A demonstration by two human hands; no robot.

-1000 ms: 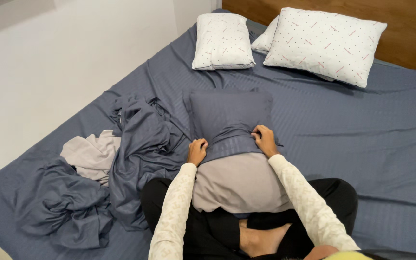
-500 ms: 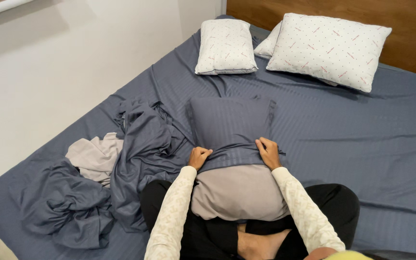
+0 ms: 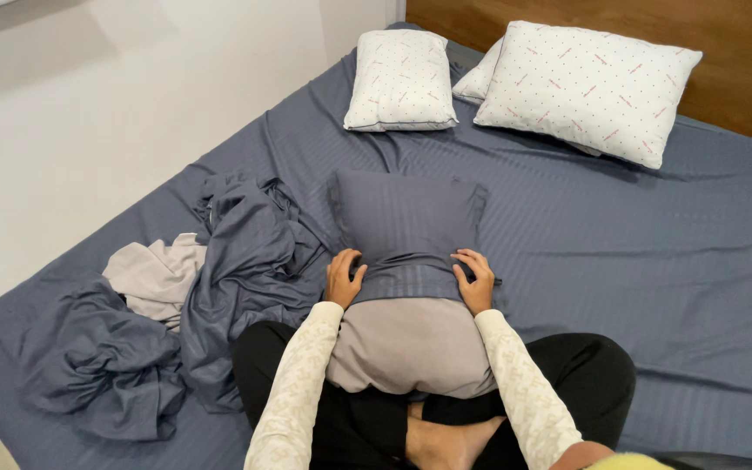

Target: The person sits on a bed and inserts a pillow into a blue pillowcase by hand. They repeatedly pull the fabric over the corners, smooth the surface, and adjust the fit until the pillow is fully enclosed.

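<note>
Seated person, cross-legged on a bed (image 3: 654, 261), working a blue case (image 3: 406, 222) over a grey pillow (image 3: 411, 348). The pillow lies lengthwise in the lap, its far part already inside the case, its near end bare against the legs; propping it there appears to brace it so the fabric can be drawn toward the body. The left hand (image 3: 342, 277) and the right hand (image 3: 475, 278) sit at the two sides of the case's open edge, where the cloth bunches into a band. Each hand is closed on that bunched edge, fingers curled over it, thumbs hidden beneath.

Count: three white patterned pillows (image 3: 587, 87) at the headboard (image 3: 741, 61), one partly hidden behind another; one grey pillow in the lap; one case on it. To the person's left, a heap of loose blue linen (image 3: 245, 252), number of pieces unclear, with one pale grey cloth (image 3: 154, 274) tucked into it, just beside the wall (image 3: 89, 130).
</note>
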